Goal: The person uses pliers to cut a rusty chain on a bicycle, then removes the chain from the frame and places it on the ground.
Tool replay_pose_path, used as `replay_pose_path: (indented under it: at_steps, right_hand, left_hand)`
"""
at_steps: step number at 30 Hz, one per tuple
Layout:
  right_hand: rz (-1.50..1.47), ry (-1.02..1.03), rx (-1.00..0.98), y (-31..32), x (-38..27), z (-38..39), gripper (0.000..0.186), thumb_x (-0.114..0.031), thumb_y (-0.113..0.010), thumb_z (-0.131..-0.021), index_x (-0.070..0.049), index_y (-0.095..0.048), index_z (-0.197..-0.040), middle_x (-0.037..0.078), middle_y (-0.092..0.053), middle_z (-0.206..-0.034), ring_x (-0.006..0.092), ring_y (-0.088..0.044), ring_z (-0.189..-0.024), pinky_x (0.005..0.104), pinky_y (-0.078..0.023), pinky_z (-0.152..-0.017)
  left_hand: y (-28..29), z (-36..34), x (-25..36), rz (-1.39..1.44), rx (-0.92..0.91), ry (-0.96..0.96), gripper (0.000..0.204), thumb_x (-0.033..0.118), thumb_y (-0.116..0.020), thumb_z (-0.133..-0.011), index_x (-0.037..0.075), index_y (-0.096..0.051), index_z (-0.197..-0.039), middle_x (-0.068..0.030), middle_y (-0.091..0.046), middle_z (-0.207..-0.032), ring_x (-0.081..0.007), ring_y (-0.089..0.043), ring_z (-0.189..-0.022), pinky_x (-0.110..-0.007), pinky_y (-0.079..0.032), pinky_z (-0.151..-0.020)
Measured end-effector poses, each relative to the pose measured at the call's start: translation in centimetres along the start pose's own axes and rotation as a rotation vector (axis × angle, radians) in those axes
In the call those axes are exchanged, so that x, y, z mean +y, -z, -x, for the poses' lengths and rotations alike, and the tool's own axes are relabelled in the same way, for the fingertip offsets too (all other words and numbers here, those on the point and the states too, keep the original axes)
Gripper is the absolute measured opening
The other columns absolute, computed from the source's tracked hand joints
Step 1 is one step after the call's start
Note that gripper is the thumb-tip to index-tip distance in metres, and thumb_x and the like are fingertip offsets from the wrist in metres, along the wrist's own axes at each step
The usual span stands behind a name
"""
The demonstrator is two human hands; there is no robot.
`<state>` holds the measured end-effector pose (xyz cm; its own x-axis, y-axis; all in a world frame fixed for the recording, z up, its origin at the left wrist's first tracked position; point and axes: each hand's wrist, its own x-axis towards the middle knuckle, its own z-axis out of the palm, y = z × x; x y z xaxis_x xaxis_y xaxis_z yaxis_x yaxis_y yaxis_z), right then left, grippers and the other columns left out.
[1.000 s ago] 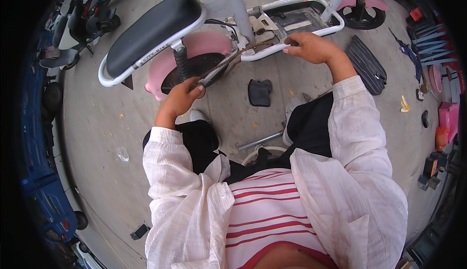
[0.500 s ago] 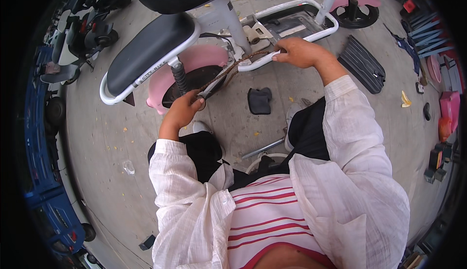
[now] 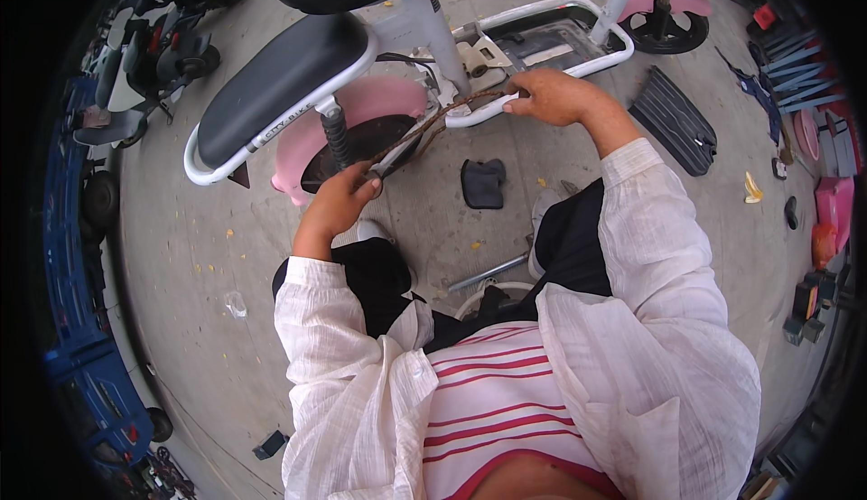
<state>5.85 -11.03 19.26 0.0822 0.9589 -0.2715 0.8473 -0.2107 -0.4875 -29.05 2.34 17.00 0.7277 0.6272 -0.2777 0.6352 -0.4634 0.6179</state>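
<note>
A white electric bike [image 3: 424,44] with black seats stands in front of me. Between my hands runs a brown twisted cable [image 3: 424,130], along the bike's lower side past the pink rear fender [image 3: 384,102]. My left hand [image 3: 339,200] is closed at the cable's lower end, beside the rear wheel [image 3: 357,143]; its fingertips are partly hidden. At the white footboard frame [image 3: 479,118], my right hand [image 3: 553,98] pinches the cable's other end. The footboard compartment [image 3: 542,48] lies uncovered, with parts inside.
A black ribbed panel [image 3: 675,121] lies right of the bike. Near my feet are a black curved plastic piece [image 3: 483,184] and a metal tube [image 3: 489,271]. Parked scooters [image 3: 149,71] and a blue truck [image 3: 86,337] stand on the left. A pink bin [image 3: 833,206] is at right.
The rear seat and fender have shifted slightly upward in view, and the cable sits a little differently. Both hands keep nearly the same places and grips.
</note>
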Motion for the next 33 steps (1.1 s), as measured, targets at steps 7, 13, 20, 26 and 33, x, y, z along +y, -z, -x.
replay_pose_path:
  at_steps: [7, 13, 20, 26, 33]
  right_hand:
    - [-0.015, -0.007, 0.012, -0.24, 0.24, -0.12, 0.043, -0.038, -0.061, -0.087, -0.001, -0.061, -0.107, 0.021, -0.063, -0.102, 0.0359, -0.059, -0.097, 0.041, -0.046, -0.082]
    - [0.002, 0.008, 0.015, -0.2, -0.12, 0.05, 0.042, -0.034, -0.06, -0.088, 0.001, -0.06, -0.111, 0.021, -0.064, -0.1, 0.0344, -0.06, -0.094, 0.0403, -0.047, -0.082]
    - [-0.027, 0.012, 0.017, -0.14, -0.11, 0.07, 0.04, -0.036, -0.061, -0.087, 0.0, -0.06, -0.105, 0.021, -0.062, -0.101, 0.0361, -0.058, -0.096, 0.0414, -0.045, -0.081]
    - [0.014, 0.014, 0.017, -0.21, -0.3, 0.02, 0.04, -0.032, -0.061, -0.087, 0.001, -0.06, -0.109, 0.021, -0.064, -0.099, 0.0342, -0.06, -0.092, 0.0404, -0.047, -0.081]
    - [0.001, 0.024, 0.023, -0.24, -0.28, -0.05, 0.04, -0.031, -0.061, -0.087, 0.003, -0.06, -0.109, 0.021, -0.064, -0.098, 0.0332, -0.061, -0.091, 0.0396, -0.048, -0.08]
  left_hand:
    - [-0.15, -0.23, -0.3, 0.012, 0.0, 0.02, 0.044, 0.029, -0.061, -0.089, 0.003, -0.055, -0.124, -0.0207, -0.065, -0.102, -0.0328, -0.063, -0.097, -0.037, -0.047, -0.084]
    - [-0.05, -0.13, -0.26, 0.002, 0.001, 0.037, 0.045, 0.031, -0.061, -0.089, 0.004, -0.055, -0.124, -0.0219, -0.064, -0.108, -0.0349, -0.061, -0.102, -0.038, -0.046, -0.087]
    - [-0.26, -0.31, -0.46, -0.018, 0.004, 0.026, 0.046, 0.032, -0.06, -0.089, 0.004, -0.055, -0.125, -0.0235, -0.064, -0.106, -0.0361, -0.061, -0.101, -0.038, -0.046, -0.088]
    - [-0.05, -0.21, -0.14, -0.039, -0.027, 0.042, 0.044, 0.03, -0.058, -0.091, 0.005, -0.053, -0.127, -0.0221, -0.063, -0.11, -0.034, -0.06, -0.105, -0.037, -0.044, -0.091]
    - [0.04, -0.35, 0.04, -0.075, -0.053, 0.075, 0.045, 0.029, -0.058, -0.091, 0.005, -0.052, -0.128, -0.0211, -0.063, -0.111, -0.0325, -0.06, -0.106, -0.037, -0.044, -0.091]
